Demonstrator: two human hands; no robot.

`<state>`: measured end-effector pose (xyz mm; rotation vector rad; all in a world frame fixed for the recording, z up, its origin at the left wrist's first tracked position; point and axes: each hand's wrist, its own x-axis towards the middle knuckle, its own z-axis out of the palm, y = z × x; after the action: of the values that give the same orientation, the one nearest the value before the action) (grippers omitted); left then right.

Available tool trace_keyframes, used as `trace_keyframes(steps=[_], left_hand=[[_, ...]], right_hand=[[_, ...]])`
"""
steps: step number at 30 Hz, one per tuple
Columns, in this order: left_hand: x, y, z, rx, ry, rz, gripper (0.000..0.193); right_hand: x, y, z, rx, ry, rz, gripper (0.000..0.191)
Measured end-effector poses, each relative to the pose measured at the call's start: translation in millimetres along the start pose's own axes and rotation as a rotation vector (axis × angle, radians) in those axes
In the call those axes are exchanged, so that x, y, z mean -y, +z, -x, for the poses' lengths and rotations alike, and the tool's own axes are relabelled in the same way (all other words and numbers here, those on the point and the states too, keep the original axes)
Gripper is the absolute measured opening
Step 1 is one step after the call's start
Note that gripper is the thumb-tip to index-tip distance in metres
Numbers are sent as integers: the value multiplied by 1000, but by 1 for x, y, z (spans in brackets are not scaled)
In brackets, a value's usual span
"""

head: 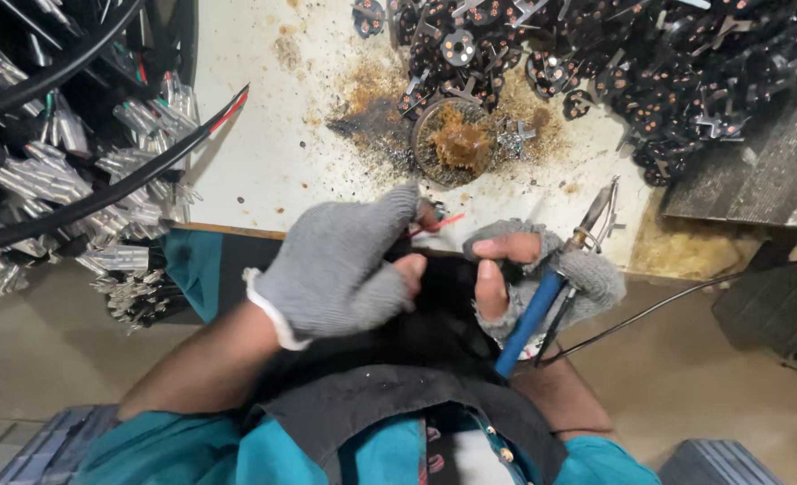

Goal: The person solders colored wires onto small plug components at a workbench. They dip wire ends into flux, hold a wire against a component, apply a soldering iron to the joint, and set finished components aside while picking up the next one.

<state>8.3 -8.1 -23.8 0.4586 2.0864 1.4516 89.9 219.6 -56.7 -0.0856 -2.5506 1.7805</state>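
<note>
Head view looks straight down at the lap, where the left hand, in a grey fingerless glove, pinches a thin red wire between fingers closed tight, holding its end up clear of the counter. The right hand grips a blue-handled soldering iron pen-style, tip angled away from the wire. A tin of brown flux sits within easy reach.
</note>
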Motion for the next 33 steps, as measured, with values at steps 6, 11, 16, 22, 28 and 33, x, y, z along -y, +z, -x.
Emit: trace_keyframes(steps=[6,11,16,22,28,33], left_hand=[[-9,3,14,113,-159,241,22],[-12,19,12,34,-113,255,20],[-2,31,8,38,-93,189,18],[13,34,10,-19,149,-50,22],[14,29,10,13,104,-34,26],[8,35,9,-82,44,-19,21]], right_hand=[[17,-23,13,165,143,-68,24],[8,-15,10,256,109,-57,33],[-18,-10,23,109,150,-5,20],[-40,-9,23,71,167,-52,13],[-24,-10,16,98,178,-53,13],[-17,-13,8,140,148,-117,15]])
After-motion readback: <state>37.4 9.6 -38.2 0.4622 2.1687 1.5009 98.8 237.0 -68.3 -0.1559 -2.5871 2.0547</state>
